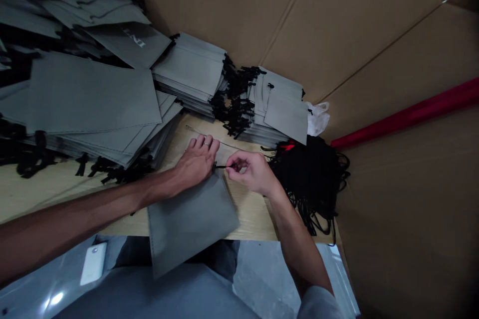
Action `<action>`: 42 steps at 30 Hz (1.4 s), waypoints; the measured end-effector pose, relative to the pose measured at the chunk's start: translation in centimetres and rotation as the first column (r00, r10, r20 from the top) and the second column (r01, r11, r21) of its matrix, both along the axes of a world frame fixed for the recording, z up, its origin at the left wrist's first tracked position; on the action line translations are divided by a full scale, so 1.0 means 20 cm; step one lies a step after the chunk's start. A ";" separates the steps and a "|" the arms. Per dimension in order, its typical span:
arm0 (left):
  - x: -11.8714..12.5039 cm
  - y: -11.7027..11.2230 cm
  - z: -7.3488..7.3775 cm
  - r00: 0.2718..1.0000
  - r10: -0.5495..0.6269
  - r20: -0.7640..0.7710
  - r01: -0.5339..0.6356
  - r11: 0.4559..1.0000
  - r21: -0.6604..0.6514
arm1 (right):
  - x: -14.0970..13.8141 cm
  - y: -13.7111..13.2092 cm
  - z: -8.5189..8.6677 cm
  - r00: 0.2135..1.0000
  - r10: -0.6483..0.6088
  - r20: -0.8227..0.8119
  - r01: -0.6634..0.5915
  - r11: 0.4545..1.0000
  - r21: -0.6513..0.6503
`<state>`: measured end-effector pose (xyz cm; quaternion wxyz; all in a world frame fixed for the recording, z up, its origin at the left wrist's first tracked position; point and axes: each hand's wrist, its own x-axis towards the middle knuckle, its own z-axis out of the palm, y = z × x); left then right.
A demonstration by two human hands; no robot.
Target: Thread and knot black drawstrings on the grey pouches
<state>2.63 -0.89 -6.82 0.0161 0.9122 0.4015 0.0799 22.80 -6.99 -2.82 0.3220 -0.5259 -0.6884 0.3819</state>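
A flat grey drawstring pouch [192,219] lies near the table's front edge, its lower corner hanging over. Across its upper edge rests my left hand [198,159], palm down, fingers out flat; the palm side is hidden. Thumb and fingertips of my right hand [249,170] pinch the end of a short black cord [220,166] that comes out from the pouch's top corner beside my left hand. A thin rod or wire [228,146] lies on the table just beyond both hands.
Stacks of grey pouches stand at the left [93,92], back middle [192,62] and back right [288,109]. Loose black cords [310,174] heap at the right edge of the wooden table [250,214]. Cardboard walls [337,35] enclose the back and right; a red strip [407,112] crosses them.
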 end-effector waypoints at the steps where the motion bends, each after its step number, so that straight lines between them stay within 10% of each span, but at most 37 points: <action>1: 0.00 0.00 0.00 1.000 0.004 0.003 -0.004 1.000 0.004 | 0.00 0.00 0.00 1.000 0.002 -0.008 -0.002 1.000 0.003; 12: -0.07 0.05 0.09 0.953 -0.034 0.302 0.119 0.956 -0.267 | -0.02 0.00 -0.05 0.982 -0.106 -0.154 0.122 0.987 0.103; 20: -0.13 0.04 0.17 0.881 0.051 0.470 0.393 0.471 -0.790 | -0.01 0.01 -0.01 0.957 -0.141 -0.253 0.187 0.968 0.167; 22: -0.13 0.04 0.15 0.872 0.107 0.477 0.395 0.421 -0.816 | -0.01 0.01 0.00 0.956 -0.168 -0.242 0.214 0.961 0.176; 34: -0.13 0.03 0.24 0.842 0.340 0.418 0.125 0.631 -0.766 | -0.08 -0.07 0.00 0.976 -0.120 -0.180 0.160 0.961 0.224; 42: -0.11 0.04 0.19 0.792 0.307 0.528 0.165 0.724 -0.669 | -0.13 -0.10 0.03 0.986 -0.092 -0.141 0.125 0.962 0.245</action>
